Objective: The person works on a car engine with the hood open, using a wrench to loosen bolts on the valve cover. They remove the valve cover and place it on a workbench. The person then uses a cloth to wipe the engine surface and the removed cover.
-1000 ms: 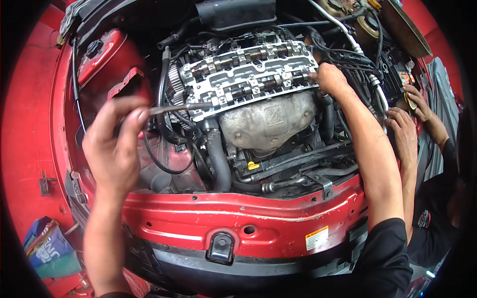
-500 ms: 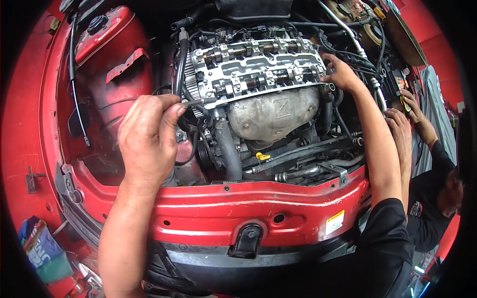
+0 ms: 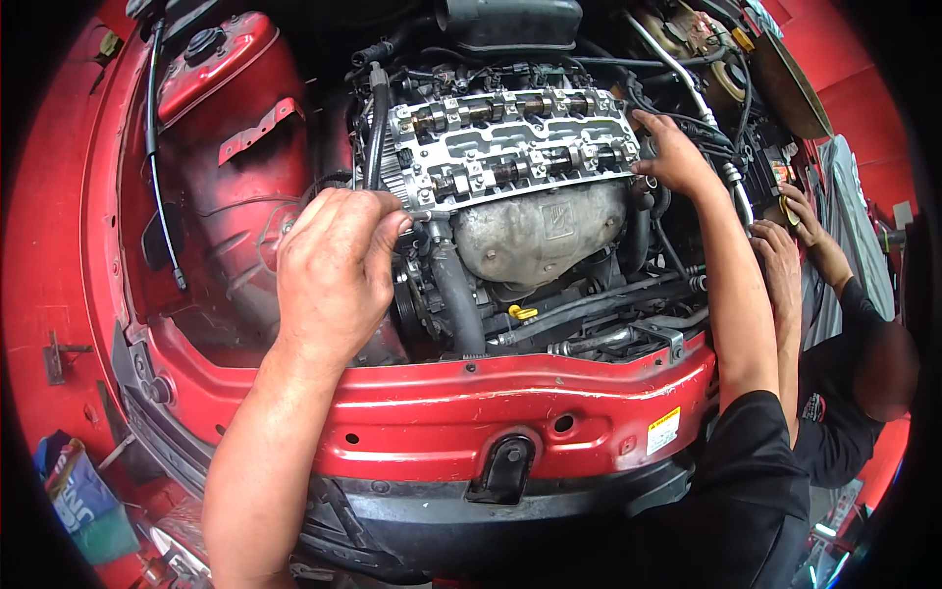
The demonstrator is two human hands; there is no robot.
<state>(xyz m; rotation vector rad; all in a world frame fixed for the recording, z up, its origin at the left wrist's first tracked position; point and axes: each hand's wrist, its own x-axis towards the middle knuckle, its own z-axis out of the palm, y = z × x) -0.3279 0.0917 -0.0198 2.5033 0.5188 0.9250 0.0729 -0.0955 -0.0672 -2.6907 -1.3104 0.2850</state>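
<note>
The silver cylinder head point(image 3: 520, 147), with two exposed camshafts, sits on the engine above a grey metal heat shield point(image 3: 540, 231). My left hand point(image 3: 339, 265) is closed in a pinch at the head's front left corner. Between its thumb and fingers is a slim metal tool point(image 3: 420, 214), mostly covered by the hand, with its tip beside the corner. Out at the right end of the head, my right hand point(image 3: 677, 157) curls its thumb and fingers around the edge; some fingertips are hidden behind it.
A red front panel point(image 3: 471, 393) crosses in front of me. A black hose point(image 3: 456, 285) and a yellow dipstick handle point(image 3: 523, 313) lie below the head. At the right, a co-worker's hands point(image 3: 780, 260) reach in by the battery point(image 3: 765, 162). A thin metal pipe point(image 3: 687, 83) runs behind.
My left hand has moved right, closer to the head's corner, covering more of the tool. My right hand stays at the head's right end. The whole view has shifted slightly.
</note>
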